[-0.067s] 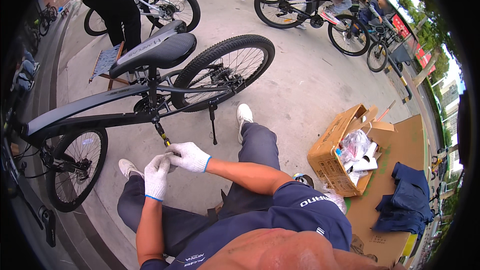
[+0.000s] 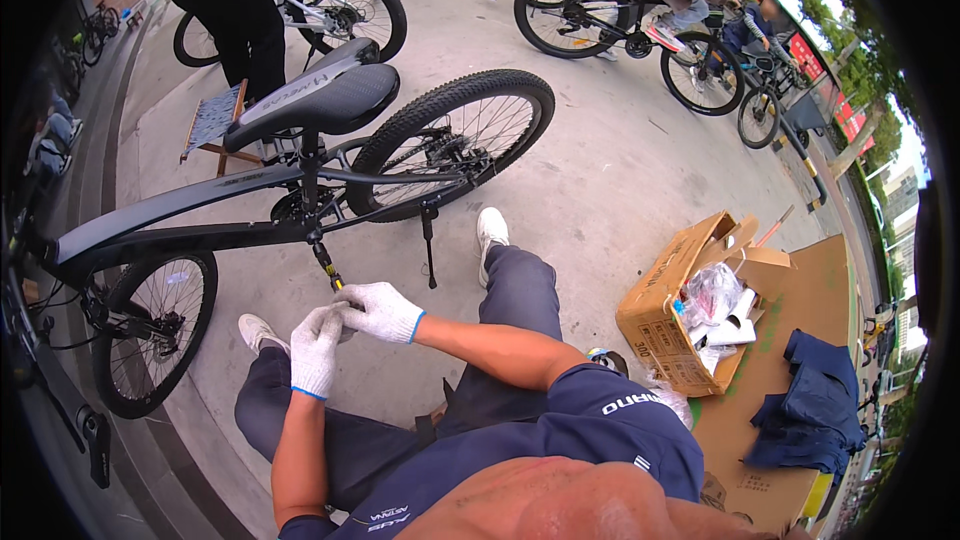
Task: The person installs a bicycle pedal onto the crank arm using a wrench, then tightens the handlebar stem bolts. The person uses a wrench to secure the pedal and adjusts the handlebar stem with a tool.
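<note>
A dark grey bicycle stands in front of me, its black saddle and knobby rear wheel above my hands. Its crank arm points down toward me, with a yellow-and-black piece at the end. My right hand, in a white knit glove, is closed right at that end. Against it, my left hand, gloved the same way, is closed too, the fingertips of both meeting. Whatever they pinch is hidden by the gloves. The kickstand hangs to the right of the crank.
At right, an open cardboard box holds plastic wrap and white pieces. Dark blue cloth lies on flattened cardboard. Behind the bicycle are a folding stool, a standing person, and other bicycles, one with a rider.
The whole view shifts very slightly. My hands keep their closed hold at the crank end, with hardly any visible movement.
</note>
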A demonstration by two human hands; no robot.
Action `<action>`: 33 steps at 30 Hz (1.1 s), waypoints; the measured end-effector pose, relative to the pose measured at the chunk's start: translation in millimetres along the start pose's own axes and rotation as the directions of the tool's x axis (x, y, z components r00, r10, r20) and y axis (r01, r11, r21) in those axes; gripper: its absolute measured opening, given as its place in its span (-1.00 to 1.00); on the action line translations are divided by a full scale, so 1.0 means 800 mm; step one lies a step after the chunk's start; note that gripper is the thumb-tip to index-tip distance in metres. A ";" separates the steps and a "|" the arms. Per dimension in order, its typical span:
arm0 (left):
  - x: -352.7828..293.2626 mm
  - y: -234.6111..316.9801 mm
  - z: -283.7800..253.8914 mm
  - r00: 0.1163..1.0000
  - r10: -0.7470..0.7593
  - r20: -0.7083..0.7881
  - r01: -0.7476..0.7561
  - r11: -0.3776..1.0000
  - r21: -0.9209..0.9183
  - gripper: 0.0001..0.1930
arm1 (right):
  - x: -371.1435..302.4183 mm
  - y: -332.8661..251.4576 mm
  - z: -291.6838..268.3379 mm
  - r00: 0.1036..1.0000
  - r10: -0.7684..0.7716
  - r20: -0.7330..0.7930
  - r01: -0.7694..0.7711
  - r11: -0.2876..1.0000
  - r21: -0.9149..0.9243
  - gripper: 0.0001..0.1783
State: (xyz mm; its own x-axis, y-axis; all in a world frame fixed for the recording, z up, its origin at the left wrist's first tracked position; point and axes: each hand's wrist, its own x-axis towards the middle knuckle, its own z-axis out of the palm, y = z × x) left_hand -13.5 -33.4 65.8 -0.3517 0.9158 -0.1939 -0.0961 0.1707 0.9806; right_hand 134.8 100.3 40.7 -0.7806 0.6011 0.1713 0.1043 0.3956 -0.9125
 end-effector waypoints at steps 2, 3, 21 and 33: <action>0.000 0.000 0.000 0.999 0.021 0.028 -0.021 1.000 -0.008 -0.62 | 0.001 0.002 0.002 1.000 -0.011 0.001 0.011 1.000 -0.010 -0.55; 0.001 0.000 0.000 1.000 0.006 0.004 -0.006 1.000 0.010 -0.63 | 0.001 0.003 0.003 1.000 -0.014 0.000 0.014 1.000 -0.014 -0.55; 0.003 -0.007 -0.005 1.000 -0.013 -0.005 0.014 0.997 0.078 -0.65 | 0.004 0.001 0.000 0.998 -0.038 0.049 0.045 0.987 -0.153 -0.56; 0.006 -0.011 0.000 1.000 0.015 -0.018 -0.013 0.995 0.095 -0.66 | 0.004 0.001 0.002 0.998 -0.026 0.050 0.035 0.981 -0.190 -0.62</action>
State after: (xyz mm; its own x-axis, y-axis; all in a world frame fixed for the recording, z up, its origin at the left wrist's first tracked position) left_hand -14.2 -30.4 56.4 -0.3697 0.9116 -0.1796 -0.0026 0.1923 0.9813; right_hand 131.1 101.4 39.6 -0.8128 0.5552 0.1762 0.1921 0.5411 -0.8187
